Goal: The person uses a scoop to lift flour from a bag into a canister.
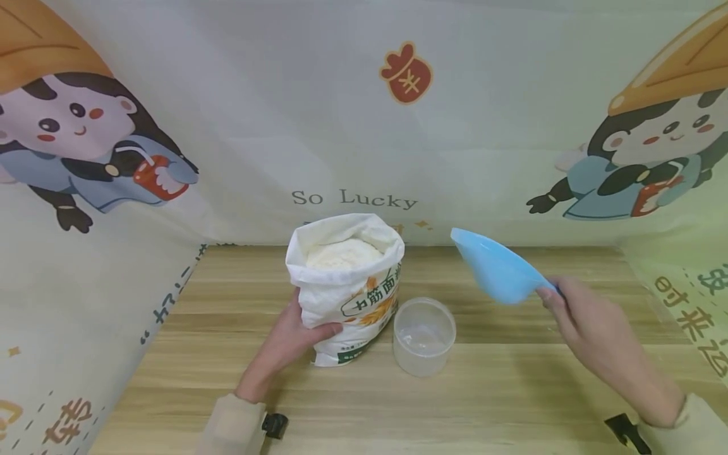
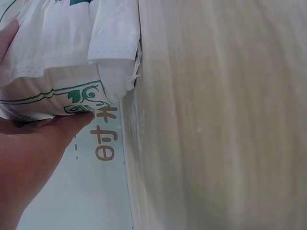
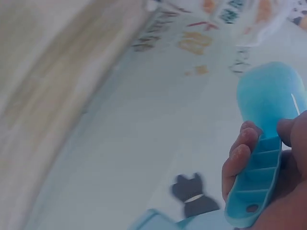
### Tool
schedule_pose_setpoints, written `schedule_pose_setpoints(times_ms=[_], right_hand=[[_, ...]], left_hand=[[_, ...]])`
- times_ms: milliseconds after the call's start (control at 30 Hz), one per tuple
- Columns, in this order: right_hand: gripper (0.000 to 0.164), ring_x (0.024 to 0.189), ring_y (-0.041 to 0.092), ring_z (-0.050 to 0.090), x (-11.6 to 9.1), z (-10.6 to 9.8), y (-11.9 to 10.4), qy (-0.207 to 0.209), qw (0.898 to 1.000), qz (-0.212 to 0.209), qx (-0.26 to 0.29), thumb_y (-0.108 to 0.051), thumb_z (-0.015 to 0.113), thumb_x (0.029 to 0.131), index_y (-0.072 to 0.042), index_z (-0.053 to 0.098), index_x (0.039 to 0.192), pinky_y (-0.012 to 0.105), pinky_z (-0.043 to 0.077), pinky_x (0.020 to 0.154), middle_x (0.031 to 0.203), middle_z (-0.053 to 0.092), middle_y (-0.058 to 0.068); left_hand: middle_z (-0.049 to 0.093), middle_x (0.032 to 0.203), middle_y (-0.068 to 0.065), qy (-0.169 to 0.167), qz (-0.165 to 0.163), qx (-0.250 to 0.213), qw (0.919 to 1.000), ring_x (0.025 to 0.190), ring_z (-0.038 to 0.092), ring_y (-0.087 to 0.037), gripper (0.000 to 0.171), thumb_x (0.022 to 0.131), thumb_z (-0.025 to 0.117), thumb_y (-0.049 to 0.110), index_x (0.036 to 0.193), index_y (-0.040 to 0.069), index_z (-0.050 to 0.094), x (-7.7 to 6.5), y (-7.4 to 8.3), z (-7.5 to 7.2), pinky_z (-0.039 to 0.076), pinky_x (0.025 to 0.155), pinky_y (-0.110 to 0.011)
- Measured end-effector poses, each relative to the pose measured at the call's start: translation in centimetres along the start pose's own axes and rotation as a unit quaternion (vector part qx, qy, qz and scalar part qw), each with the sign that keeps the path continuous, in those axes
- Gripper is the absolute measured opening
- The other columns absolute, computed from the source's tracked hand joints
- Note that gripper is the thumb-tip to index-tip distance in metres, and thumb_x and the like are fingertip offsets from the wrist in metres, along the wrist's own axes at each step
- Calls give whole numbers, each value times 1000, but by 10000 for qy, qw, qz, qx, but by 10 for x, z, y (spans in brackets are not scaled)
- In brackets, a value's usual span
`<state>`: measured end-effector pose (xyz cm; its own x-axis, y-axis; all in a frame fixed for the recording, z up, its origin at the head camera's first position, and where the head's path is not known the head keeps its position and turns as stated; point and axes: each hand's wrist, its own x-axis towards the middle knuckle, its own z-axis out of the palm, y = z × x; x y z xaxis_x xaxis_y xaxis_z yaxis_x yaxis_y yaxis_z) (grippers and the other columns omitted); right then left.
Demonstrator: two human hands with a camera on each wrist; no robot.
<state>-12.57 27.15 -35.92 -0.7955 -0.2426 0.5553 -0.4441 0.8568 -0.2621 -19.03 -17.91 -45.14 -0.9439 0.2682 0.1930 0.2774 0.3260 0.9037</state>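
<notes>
A white bag of flour (image 1: 318, 303) stands at the middle of the table with its top rolled back, and pale flour (image 1: 344, 254) shows in its mouth. My left hand (image 1: 287, 338) holds the bag low on its left side, the thumb across the printed front. In the left wrist view the fingers (image 2: 72, 127) lie against the side of the bag (image 2: 57, 43). A light blue plastic scoop (image 1: 500, 268) is raised above the table at the right. My right hand (image 1: 597, 335) grips its handle (image 3: 254, 179). Beside the bag stands a clear round tub (image 1: 423, 344) without a lid.
The wooden tabletop (image 1: 500, 398) ends at the back against a printed cloth (image 1: 483, 151), which also covers both sides. Dark camera mounts (image 1: 275, 426) sit at the wrists.
</notes>
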Motion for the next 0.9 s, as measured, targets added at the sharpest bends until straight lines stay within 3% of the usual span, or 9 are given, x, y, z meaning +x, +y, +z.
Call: schedule_pose_setpoints(times_ms=[133,333,567,800,900], right_hand=[[15,61,9,41,17,-8,-18,-18,9999,-157,51,-15,58,107,-1,65,111,28,35,51,72,47,-6],[14,63,13,44,47,-17,-40,16,9984,-561,-95,-20,60,107,-7,65,111,29,36,52,76,49,-4],[33,56,13,38,84,-25,-60,-26,9937,-1004,-496,-40,54,109,-10,62,98,30,28,46,69,45,-4],[18,54,15,40,120,-37,-86,-513,9864,-1264,-911,-29,73,99,-13,64,94,32,30,46,68,46,-5],[23,52,17,40,133,-40,-97,-824,9825,-1260,-1093,-31,71,100,-15,60,88,33,30,46,67,44,-4]], left_hand=[[58,141,-11,-6,-26,-7,10000,131,56,-35,94,79,91,15,152,16,32,0,1,0,43,108,-60],[58,142,-12,-7,-18,-58,10000,131,56,-35,95,79,91,13,153,15,31,0,3,1,44,108,-60],[59,140,-11,-33,22,-10,10000,130,57,-34,94,78,91,14,152,15,32,1,3,1,45,107,-59],[60,139,-9,-48,22,73,10000,129,58,-33,95,78,91,16,152,17,32,1,3,0,46,106,-59],[60,139,-11,-13,-65,75,10000,128,58,-34,94,79,91,16,151,15,31,0,4,0,46,106,-59]])
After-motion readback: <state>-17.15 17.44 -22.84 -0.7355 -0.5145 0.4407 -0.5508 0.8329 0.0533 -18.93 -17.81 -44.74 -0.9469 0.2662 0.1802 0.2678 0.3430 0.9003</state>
